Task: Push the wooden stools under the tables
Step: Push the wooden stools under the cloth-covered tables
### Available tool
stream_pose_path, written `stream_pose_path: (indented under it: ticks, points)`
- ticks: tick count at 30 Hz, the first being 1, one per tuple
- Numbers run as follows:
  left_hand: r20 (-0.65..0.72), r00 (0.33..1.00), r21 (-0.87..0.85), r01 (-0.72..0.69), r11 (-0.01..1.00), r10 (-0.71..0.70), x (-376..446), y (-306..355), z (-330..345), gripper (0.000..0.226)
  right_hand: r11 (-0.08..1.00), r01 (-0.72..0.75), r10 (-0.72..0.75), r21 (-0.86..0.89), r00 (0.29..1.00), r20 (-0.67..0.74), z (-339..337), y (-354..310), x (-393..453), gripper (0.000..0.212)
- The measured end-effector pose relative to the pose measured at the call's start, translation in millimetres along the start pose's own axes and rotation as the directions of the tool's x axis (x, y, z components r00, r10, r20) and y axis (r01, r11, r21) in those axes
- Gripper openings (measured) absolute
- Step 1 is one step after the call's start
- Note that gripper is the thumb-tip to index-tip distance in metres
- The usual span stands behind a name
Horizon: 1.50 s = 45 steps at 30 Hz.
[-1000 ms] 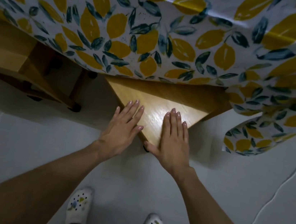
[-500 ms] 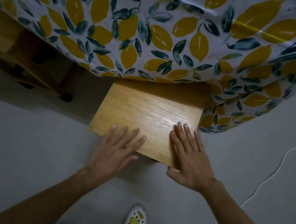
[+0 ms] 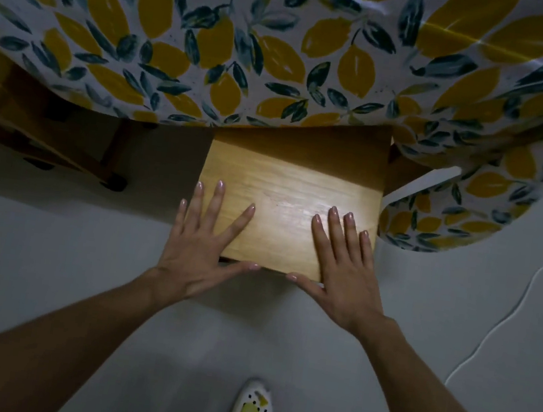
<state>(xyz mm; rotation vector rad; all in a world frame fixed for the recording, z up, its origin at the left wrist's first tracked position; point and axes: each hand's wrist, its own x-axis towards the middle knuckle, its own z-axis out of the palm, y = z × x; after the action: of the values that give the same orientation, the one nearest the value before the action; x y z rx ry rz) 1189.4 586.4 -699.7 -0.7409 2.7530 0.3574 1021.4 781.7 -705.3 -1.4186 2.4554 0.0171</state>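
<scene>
The person is bending over a light brown wooden stool with a flat rectangular seat and is laying both hands on it. The left hand is lying spread wide on the near left corner of the seat, fingers fanned apart, thumb reaching along the near edge. The right hand is lying on the near right part, its four fingers close together and pointing to the far side, thumb stretched out along the near edge toward the other thumb. Neither hand is closing around anything; both are resting flat, palm down.

The stool is standing on the grey floor, and its far part is already lying in shadow beneath the hanging edge of the white tablecloth printed with yellow lemons and dark green leaves. The near part, where the hands are, is sticking out into the room.

What matters here, I think, is that the table lies straight beyond the hands, on the far side, and the seat's side edges are running almost squarely toward it. Both hands are about equally near to the edge, so an even push away from the person should carry it under without turning.

On the left, a second wooden stool is standing partly under the cloth. A white cable is lying on the floor at the right, apart from the stool.
</scene>
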Motion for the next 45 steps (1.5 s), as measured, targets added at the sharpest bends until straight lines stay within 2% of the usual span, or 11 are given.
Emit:
stream_pose_path:
  ticks: [9,14,24,34,45]
  points:
    - [0.034,0.998,-0.006,-0.060,0.998,0.060,71,3,-24,0.087,0.999,-0.045,0.045,0.002,0.998,-0.043,-16,33,49,0.093]
    - [0.114,0.991,-0.024,-0.060,0.998,0.062,95,12,-31,0.086,0.999,-0.044,0.042,-0.026,0.997,-0.070,-24,53,65,0.093]
    - [0.008,0.998,-0.017,-0.055,0.998,0.055,102,22,-24,0.085,0.998,-0.046,0.043,-0.042,0.996,-0.079,-26,65,70,0.093]
    - [0.047,0.997,-0.005,-0.066,0.998,0.066,104,16,-27,0.086,0.997,-0.071,0.067,-0.031,0.992,-0.108,-21,59,69,0.091]
    - [0.083,0.994,-0.017,-0.066,0.998,0.067,102,17,-32,0.084,0.996,-0.090,0.088,-0.027,0.994,-0.058,-21,57,70,0.094]
